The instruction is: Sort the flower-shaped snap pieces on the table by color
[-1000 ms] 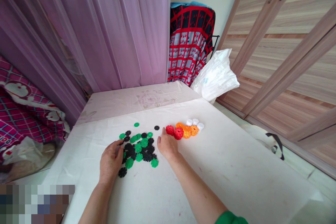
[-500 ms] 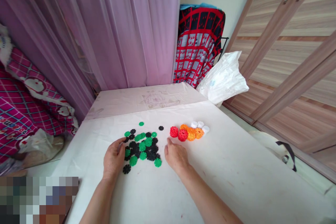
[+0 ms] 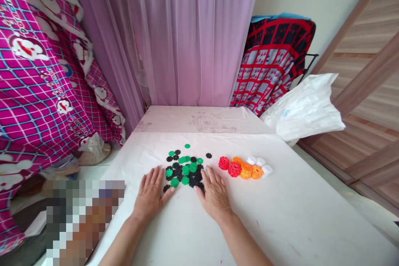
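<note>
Several green discs point(image 3: 185, 169) and black discs point(image 3: 177, 166) with notched edges lie in a loose, overlapping pile on the white-covered table. At the pile's left side my left hand point(image 3: 152, 193) rests palm down, fingers apart, its thumb by a black disc at the near edge. My right hand point(image 3: 215, 191) lies flat against the right side, fingers spread, its thumb and fingertips touching black discs. Further right are red discs point(image 3: 235, 169), orange discs point(image 3: 246, 170) and white discs point(image 3: 266, 170), grouped side by side.
The table point(image 3: 174, 232) reaches back to a purple curtain point(image 3: 193, 41). A white plastic bag point(image 3: 308, 106) stands beyond its right back edge. Pink patterned cloth point(image 3: 46, 62) hangs at left, and a red and black cloth point(image 3: 271, 62) at the back right.
Both hands have opened out and flattened beside the pile. My right hand now covers part of its right edge, where a green disc showed before. The camera view has turned left.
</note>
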{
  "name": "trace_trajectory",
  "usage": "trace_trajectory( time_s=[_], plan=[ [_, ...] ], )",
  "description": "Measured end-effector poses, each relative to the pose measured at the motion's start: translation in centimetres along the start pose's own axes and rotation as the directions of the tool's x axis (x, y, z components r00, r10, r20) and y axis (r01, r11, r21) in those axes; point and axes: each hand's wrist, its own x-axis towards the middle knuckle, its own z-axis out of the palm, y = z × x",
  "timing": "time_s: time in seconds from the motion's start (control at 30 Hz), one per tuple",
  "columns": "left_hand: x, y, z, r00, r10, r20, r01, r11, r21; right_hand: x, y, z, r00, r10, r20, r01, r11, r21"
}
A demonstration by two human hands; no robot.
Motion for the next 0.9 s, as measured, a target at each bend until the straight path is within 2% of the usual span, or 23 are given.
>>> trace_trajectory(
  time_s=[0.1, 0.23, 0.3, 0.4, 0.53, 0.63, 0.73, 0.8, 0.9],
  plan=[
    [-0.4, 1.1, 0.0, 0.999, 0.016, 0.042, -0.018, 0.998, 0.062, 0.5, -0.9, 0.1, 0.994, 0.036, 0.101, -0.033, 0.999, -0.025],
    [1.3, 3.3, -0.2, 0.987, 0.013, 0.159, -0.022, 0.998, 0.055, 2.1, -1.7, 0.2, 0.993, 0.045, 0.106, -0.042, 0.999, -0.031],
    [2.4, 4.4, -0.2, 0.983, 0.009, 0.182, -0.016, 0.999, 0.037, 2.9, -1.8, 0.3, 0.996, 0.059, 0.069, -0.058, 0.998, -0.016],
    [3.4, 5.4, -0.2, 0.987, -0.016, 0.157, 0.015, 1.0, 0.005, 3.3, -1.3, 0.4, 0.998, 0.043, -0.041, -0.04, 0.997, 0.064],
    [3.0, 5.2, -0.6, 0.995, -0.03, 0.094, 0.035, 0.998, -0.058, 1.7, 0.3, 0.5, 0.983, -0.021, -0.182, 0.051, 0.985, 0.163],
    [1.6, 4.8, -0.7, 0.997, 0.061, 0.046, -0.056, 0.993, -0.102, -0.5, 1.1, 0.3, 0.976, -0.025, -0.217, 0.067, 0.98, 0.19],
    [0.2, 4.8, -0.5, 0.971, 0.238, 0.017, -0.235, 0.965, -0.115, -1.9, 1.0, -0.1, 0.979, -0.035, -0.201, 0.074, 0.979, 0.192],
    [-0.4, 5.0, -0.3, 0.948, 0.314, 0.046, -0.307, 0.945, -0.112, -2.1, 0.6, -0.4, 0.984, -0.051, -0.173, 0.08, 0.983, 0.163],
    [-0.2, 5.5, -0.1, 0.925, 0.363, 0.11, -0.351, 0.93, -0.11, -1.9, 0.1, -0.7, 0.988, -0.084, -0.132, 0.101, 0.987, 0.126]
  ],
)
